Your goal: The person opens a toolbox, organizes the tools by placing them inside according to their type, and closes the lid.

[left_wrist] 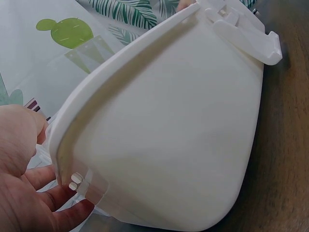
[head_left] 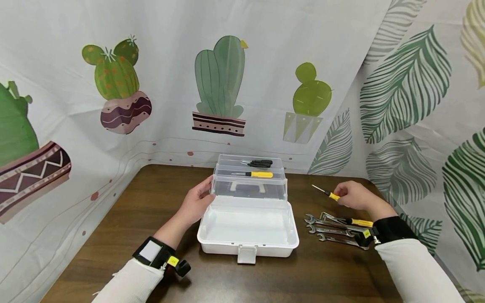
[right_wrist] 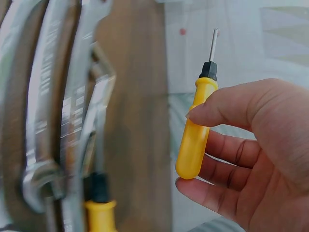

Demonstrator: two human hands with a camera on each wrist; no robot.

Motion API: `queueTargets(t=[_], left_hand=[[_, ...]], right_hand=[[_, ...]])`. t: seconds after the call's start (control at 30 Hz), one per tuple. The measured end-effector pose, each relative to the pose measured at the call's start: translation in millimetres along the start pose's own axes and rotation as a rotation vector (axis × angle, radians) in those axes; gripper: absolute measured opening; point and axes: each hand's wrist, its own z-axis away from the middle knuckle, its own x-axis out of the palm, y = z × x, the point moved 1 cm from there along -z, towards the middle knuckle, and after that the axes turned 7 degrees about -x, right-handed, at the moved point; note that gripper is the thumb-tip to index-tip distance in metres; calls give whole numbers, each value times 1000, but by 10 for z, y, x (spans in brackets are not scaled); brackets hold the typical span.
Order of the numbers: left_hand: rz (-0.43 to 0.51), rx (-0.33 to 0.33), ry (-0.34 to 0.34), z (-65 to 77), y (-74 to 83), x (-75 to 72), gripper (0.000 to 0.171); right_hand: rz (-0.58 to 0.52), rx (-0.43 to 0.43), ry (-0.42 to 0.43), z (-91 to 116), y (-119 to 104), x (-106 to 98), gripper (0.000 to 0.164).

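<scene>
A white toolbox stands on the table with its clear lid and stepped trays folded back. Black-handled screwdrivers lie in the top tray, and a yellow-handled screwdriver rests in the tray below. My left hand holds the toolbox's left rear edge near the hinge; in the left wrist view the fingers curl behind the white wall. Above the table at the right, my right hand pinches another yellow screwdriver by its handle, thumb on one side, fingers on the other, its metal tip pointing away.
Several wrenches lie on the table right of the toolbox, beneath my right wrist. Beside them are hex keys and one more yellow-handled screwdriver. A printed cloth hangs behind the brown table.
</scene>
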Motion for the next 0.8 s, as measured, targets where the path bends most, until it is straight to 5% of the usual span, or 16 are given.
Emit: queueTargets(t=[0.27, 0.53, 0.8], left_hand=[[-11, -6, 10, -21, -9, 9, 62], [-13, -11, 6, 0, -2, 7, 62], [-9, -5, -1, -2, 15, 4, 63]], right_hand=[[44, -107, 24, -240, -410, -296, 21], [73, -207, 50, -663, -1044, -528, 17], [130, -272, 21, -1086, -1660, -530, 24]])
